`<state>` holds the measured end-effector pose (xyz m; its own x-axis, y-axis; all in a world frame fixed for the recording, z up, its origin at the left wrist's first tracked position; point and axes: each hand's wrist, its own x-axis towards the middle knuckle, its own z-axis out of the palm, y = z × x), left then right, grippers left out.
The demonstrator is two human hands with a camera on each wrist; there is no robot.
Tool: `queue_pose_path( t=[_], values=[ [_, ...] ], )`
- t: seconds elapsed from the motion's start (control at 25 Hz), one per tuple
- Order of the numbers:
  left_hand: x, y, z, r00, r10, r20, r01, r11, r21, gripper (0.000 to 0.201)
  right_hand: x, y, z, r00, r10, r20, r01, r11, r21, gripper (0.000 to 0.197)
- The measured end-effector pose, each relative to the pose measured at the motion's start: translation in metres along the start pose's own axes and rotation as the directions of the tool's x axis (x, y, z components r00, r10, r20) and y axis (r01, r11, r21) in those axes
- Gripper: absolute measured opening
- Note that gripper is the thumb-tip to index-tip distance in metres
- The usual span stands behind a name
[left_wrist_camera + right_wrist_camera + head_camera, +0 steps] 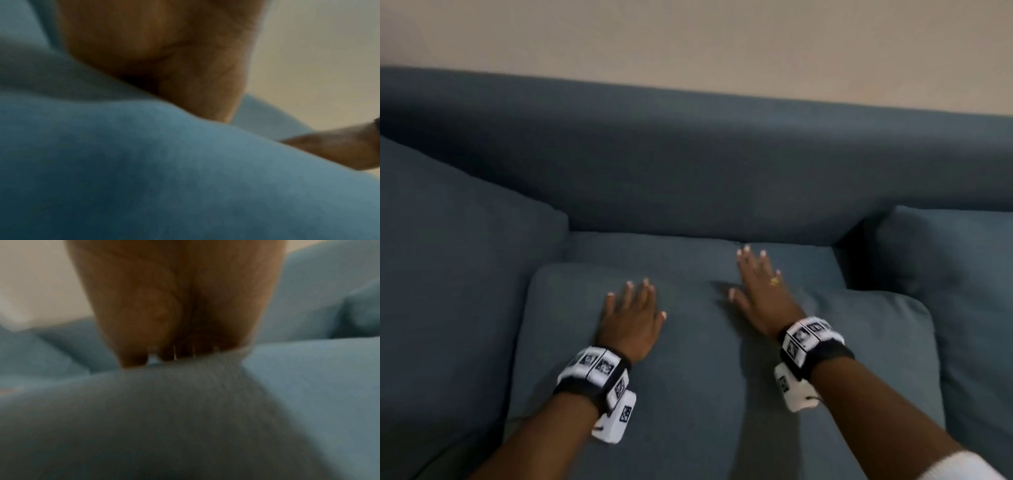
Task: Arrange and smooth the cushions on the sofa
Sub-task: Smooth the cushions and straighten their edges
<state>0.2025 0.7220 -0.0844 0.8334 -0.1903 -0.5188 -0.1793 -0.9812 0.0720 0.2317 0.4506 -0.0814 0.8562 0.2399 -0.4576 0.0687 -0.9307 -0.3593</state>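
A large blue-grey cushion [705, 359] lies flat on the sofa seat [688, 250] in the middle of the head view. My left hand [631, 310] rests palm down on its upper left part, fingers straight. Flat on the cushion's far edge lies my right hand [760, 291], its fingertips reaching over onto the seat behind. The left wrist view shows the left palm [164, 56] pressed into blue fabric [144, 178], with the right hand [339, 151] at the right edge. In the right wrist view the right hand [174, 313] lies on the blurred cushion [185, 418].
A second blue cushion [448, 274] leans at the left end of the sofa and a third [962, 291] sits at the right. The sofa backrest [688, 154] runs across behind them, below a beige wall [688, 41].
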Motion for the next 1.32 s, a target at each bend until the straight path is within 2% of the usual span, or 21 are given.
queue_pose_path(
  t=[0.04, 0.08, 0.16, 0.24, 0.28, 0.36, 0.4, 0.48, 0.52, 0.64, 0.68, 0.72, 0.8, 0.88, 0.92, 0.96, 1.0, 1.08, 1.16, 1.2, 1.32],
  values=[
    [-0.012, -0.014, 0.007, 0.996, 0.027, 0.086, -0.027, 1.0, 0.002, 0.086, -0.001, -0.014, 0.014, 0.972, 0.035, 0.232, -0.009, 0.994, -0.109, 0.071],
    [-0.016, -0.025, 0.004, 0.995, 0.053, 0.08, -0.052, 0.999, -0.004, 0.084, 0.004, -0.029, 0.019, 0.954, 0.073, 0.29, -0.034, 0.99, -0.136, 0.073],
    [-0.016, -0.05, -0.01, 0.993, -0.016, -0.12, 0.001, 0.992, -0.124, 0.073, 0.023, -0.07, 0.013, 1.0, -0.011, -0.025, 0.014, 0.995, 0.097, 0.071],
    [-0.017, -0.081, -0.01, 0.965, -0.186, -0.184, 0.151, 0.97, -0.188, 0.068, 0.038, -0.103, 0.018, 0.979, -0.071, -0.191, 0.088, 0.993, 0.08, 0.068],
    [-0.02, -0.097, -0.002, 0.965, -0.22, -0.14, 0.195, 0.965, -0.175, 0.072, 0.039, -0.121, 0.028, 0.991, -0.114, -0.074, 0.114, 0.993, 0.001, 0.07],
    [-0.028, -0.132, 0.016, 0.98, -0.199, 0.023, 0.199, 0.954, -0.224, 0.074, 0.033, -0.149, 0.052, 0.956, -0.02, 0.291, 0.06, 0.99, -0.128, 0.078],
    [-0.03, -0.149, 0.014, 0.981, -0.193, -0.038, 0.172, 0.938, -0.302, 0.07, 0.04, -0.164, 0.056, 0.971, -0.037, 0.237, 0.058, 0.995, -0.079, 0.077],
    [-0.038, -0.175, 0.015, 0.92, -0.282, -0.273, 0.114, 0.857, -0.502, 0.065, 0.054, -0.203, 0.052, 0.986, -0.132, -0.105, 0.14, 0.987, 0.078, 0.072],
    [-0.044, -0.181, 0.017, 0.92, -0.286, -0.267, 0.112, 0.847, -0.52, 0.065, 0.059, -0.224, 0.057, 0.972, -0.187, -0.145, 0.195, 0.98, 0.046, 0.072],
    [-0.06, -0.19, 0.048, 0.975, -0.13, -0.178, 0.039, 0.897, -0.441, 0.101, 0.06, -0.277, 0.088, 0.927, -0.256, 0.274, 0.313, 0.93, -0.193, 0.082],
    [-0.062, -0.195, 0.044, 0.967, -0.187, -0.171, 0.079, 0.862, -0.501, 0.098, 0.063, -0.288, 0.088, 0.927, -0.284, 0.245, 0.33, 0.927, -0.176, 0.082],
    [-0.061, -0.198, 0.038, 0.932, -0.294, -0.211, 0.109, 0.785, -0.61, 0.084, 0.067, -0.295, 0.083, 0.947, -0.309, 0.093, 0.317, 0.944, -0.095, 0.079],
    [-0.072, -0.192, 0.038, 0.856, -0.454, -0.248, 0.165, 0.694, -0.701, 0.061, 0.064, -0.298, 0.075, 0.937, -0.314, -0.154, 0.313, 0.949, -0.028, 0.071],
    [-0.084, -0.18, 0.064, 0.919, -0.347, -0.189, 0.147, 0.746, -0.65, 0.065, 0.043, -0.29, 0.085, 0.939, -0.345, 0.006, 0.34, 0.923, -0.177, 0.074],
    [-0.09, -0.173, 0.077, 0.931, -0.294, -0.216, 0.117, 0.801, -0.587, 0.069, 0.031, -0.28, 0.096, 0.939, -0.314, 0.138, 0.34, 0.905, -0.255, 0.077],
    [-0.093, -0.169, 0.085, 0.908, -0.335, -0.253, 0.12, 0.785, -0.608, 0.07, 0.019, -0.276, 0.101, 0.943, -0.299, 0.144, 0.328, 0.906, -0.267, 0.079],
    [-0.096, -0.168, 0.084, 0.866, -0.433, -0.249, 0.16, 0.712, -0.684, 0.071, 0.011, -0.271, 0.102, 0.954, -0.296, 0.044, 0.298, 0.932, -0.207, 0.078],
    [-0.106, -0.157, 0.081, 0.835, -0.477, -0.273, 0.192, 0.718, -0.669, 0.072, -0.007, -0.257, 0.098, 0.962, -0.244, -0.123, 0.225, 0.963, -0.151, 0.073],
    [-0.115, -0.13, 0.092, 0.882, -0.285, -0.376, 0.076, 0.872, -0.483, 0.075, -0.029, -0.242, 0.103, 0.979, -0.203, -0.013, 0.194, 0.951, -0.241, 0.073],
    [-0.117, -0.122, 0.092, 0.909, -0.225, -0.35, 0.039, 0.883, -0.467, 0.076, -0.04, -0.234, 0.108, 0.982, -0.183, 0.047, 0.189, 0.948, -0.256, 0.075],
    [-0.111, -0.105, 0.076, 0.856, -0.36, -0.37, 0.117, 0.833, -0.541, 0.071, -0.05, -0.222, 0.101, 0.969, -0.195, -0.155, 0.167, 0.97, -0.174, 0.072]
  ],
)
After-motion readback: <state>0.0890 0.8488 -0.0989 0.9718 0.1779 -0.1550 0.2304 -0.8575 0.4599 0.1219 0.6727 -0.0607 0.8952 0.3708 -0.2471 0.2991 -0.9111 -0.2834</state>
